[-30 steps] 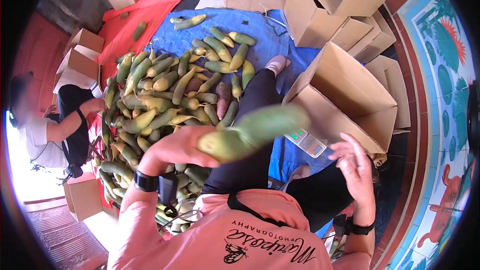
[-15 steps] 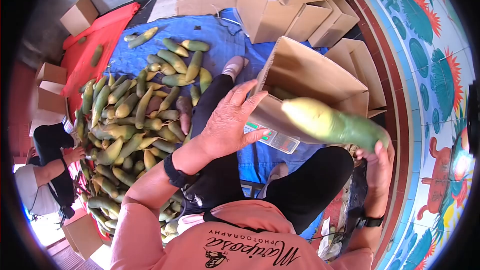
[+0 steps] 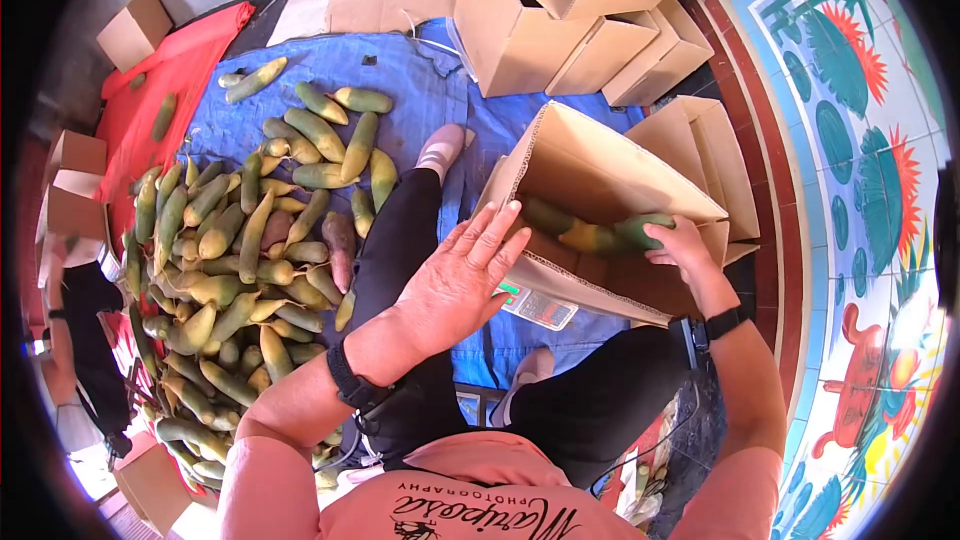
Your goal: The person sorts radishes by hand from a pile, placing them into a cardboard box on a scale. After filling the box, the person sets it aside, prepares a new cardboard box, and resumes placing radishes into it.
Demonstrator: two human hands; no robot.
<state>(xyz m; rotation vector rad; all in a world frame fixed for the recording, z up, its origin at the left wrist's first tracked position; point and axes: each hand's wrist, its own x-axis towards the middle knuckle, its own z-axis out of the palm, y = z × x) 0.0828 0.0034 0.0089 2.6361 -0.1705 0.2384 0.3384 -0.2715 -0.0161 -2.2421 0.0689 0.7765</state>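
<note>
An open cardboard box (image 3: 640,165) stands in front of me, tilted a little, with a scale (image 3: 540,306) partly showing under its near side. Inside it, my right hand (image 3: 686,248) grips the green end of a green radish (image 3: 645,230); its paler yellow end points left. Another green radish (image 3: 546,216) lies deeper in the box, partly in shadow. My left hand (image 3: 462,262) rests with fingers stretched out at the box's left near corner. It holds nothing.
A big heap of green radishes (image 3: 220,285) covers the blue tarp (image 3: 420,75) at left. Cardboard boxes (image 3: 575,0) are stacked at the back. Another person's arm (image 3: 62,345) shows at far left. A painted tile wall (image 3: 850,230) borders the right.
My right hand has carried the green radish from above my right knee, left and down into the box. My left hand stays at the box corner. The view has shifted slightly.
</note>
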